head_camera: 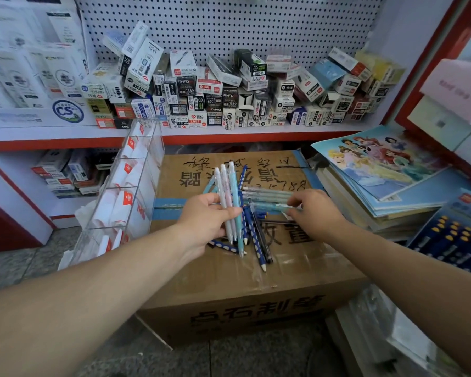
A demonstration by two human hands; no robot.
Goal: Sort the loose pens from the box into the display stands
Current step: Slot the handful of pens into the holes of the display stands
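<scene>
Both forearms come in from the lower corners of the frame and meet at centre over the cardboard box (229,284).

Left hand (208,217): the thumb lies across the front and the fingers curl behind, gripping three pastel pens (228,191), one white, one pink, one teal. They are held near upright in a slight fan, with the button ends toward the top of the frame and the tips down.

Right hand (317,212): palm down, with the fingertips and thumb pinching the right end of a bundle of pale teal pens (268,198). The bundle lies crosswise and its free ends reach toward the left hand's pens.

Edges and room:
- The box top's left edge runs just beside a clear display stand (136,186) at centre left. Its compartments hold white packets with red labels.
- The right edge sits close to a stack of books (378,170).
- A band of bare cardboard lies below the hands, toward the near edge.
- Behind the box, a red-edged shelf (256,136) is crowded with small cartons (215,91).

The loose pens (253,236), mostly dark blue with pale dots, lie in a crossed heap on the box top. The heap sits between the two hands and just below them, partly under the left hand's pens.
</scene>
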